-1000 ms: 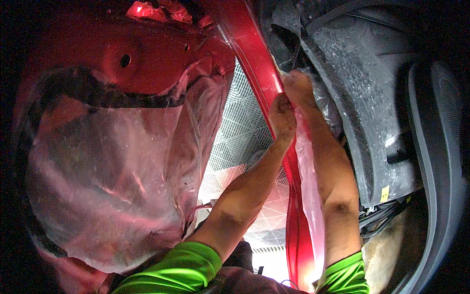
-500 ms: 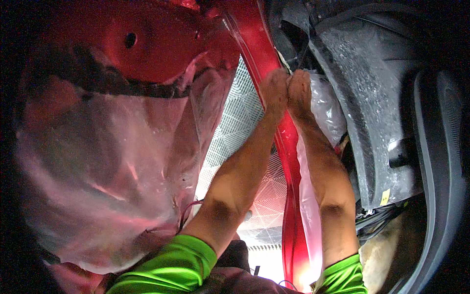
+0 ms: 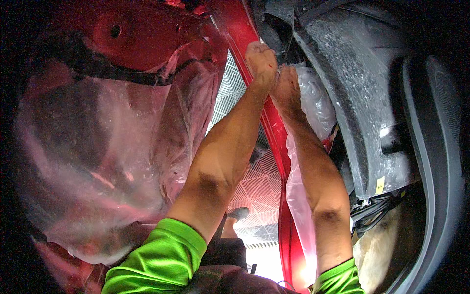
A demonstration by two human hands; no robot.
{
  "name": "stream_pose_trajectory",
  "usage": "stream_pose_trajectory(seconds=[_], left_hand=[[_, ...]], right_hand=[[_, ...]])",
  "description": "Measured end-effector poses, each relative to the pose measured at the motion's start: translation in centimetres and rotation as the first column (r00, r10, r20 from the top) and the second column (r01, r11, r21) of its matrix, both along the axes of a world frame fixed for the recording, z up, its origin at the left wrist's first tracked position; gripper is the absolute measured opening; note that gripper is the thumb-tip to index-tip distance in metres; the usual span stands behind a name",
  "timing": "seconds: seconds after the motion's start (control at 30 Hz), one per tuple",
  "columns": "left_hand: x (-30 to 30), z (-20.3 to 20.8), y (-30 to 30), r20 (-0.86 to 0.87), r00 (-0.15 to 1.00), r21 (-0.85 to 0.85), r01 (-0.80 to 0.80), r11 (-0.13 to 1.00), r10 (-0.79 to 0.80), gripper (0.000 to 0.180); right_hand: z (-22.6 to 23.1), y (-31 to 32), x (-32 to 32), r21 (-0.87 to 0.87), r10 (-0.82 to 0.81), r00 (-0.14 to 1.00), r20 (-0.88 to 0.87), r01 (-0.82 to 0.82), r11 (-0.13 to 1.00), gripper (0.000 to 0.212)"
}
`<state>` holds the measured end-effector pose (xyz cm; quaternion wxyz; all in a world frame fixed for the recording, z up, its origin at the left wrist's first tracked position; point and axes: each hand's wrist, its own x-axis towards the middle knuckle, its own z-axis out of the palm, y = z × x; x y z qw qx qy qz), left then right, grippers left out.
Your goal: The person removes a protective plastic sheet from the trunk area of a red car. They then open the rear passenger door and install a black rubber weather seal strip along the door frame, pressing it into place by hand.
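Observation:
My left hand [image 3: 261, 61] is closed in a pinch at the upper part of the red car door sill [image 3: 275, 128]. What its fingers hold is hidden; a small pale edge shows just past them. Just below it and to the right, my right hand [image 3: 286, 87] is closed at the inner side of the sill, on the edge of clear plastic film [image 3: 317, 100]. More of this film hangs as a pinkish strip along the sill, partly behind my right forearm. The two hands almost touch.
Left, a red car door [image 3: 142, 34] is covered by cloudy plastic sheeting [image 3: 122, 142]. A scuffed grey-black trim panel [image 3: 342, 63] and bundled black wires [image 3: 374, 210] are on the right. Below the sill lies patterned floor tile [image 3: 262, 191], with a shoe [image 3: 239, 213] on it.
My left hand has moved up along the sill, away from my right hand. My right hand shows slightly further left, and the whole view has shifted a little. A shoe has come into view.

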<state>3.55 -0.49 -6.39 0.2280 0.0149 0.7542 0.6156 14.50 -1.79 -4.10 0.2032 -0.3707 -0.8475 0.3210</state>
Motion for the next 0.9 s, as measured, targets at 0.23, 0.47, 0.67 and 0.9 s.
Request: stream_pose_trajectory(seconds=[0.23,0.47,0.67,0.9], left_hand=[[1.2,4.9,-0.7,0.131,0.991,0.121,-0.009,0.993,-0.007,0.013],[3.4,4.6,-2.0,0.071,0.995,0.098,-0.080,0.992,0.073,0.021],[8.2,-0.8,-6.9,0.190,0.981,0.150,0.016,0.988,-0.045,0.031],[16.3,2.1,-10.5,0.174,0.906,-0.246,0.420,0.874,-0.386,0.032]], right_hand=[[0.6,-0.2,0.2,-0.073,-0.077,0.996,0.034,0.080,0.994,0.044],[3.9,-1.0,2.2,0.070,-0.042,0.971,0.237,0.026,0.997,0.035],[6.1,-2.6,7.6,-0.079,-0.220,0.925,0.311,0.256,0.963,0.024],[13.2,-6.9,11.4,-0.327,-0.243,0.841,0.483,0.430,0.841,0.025]])
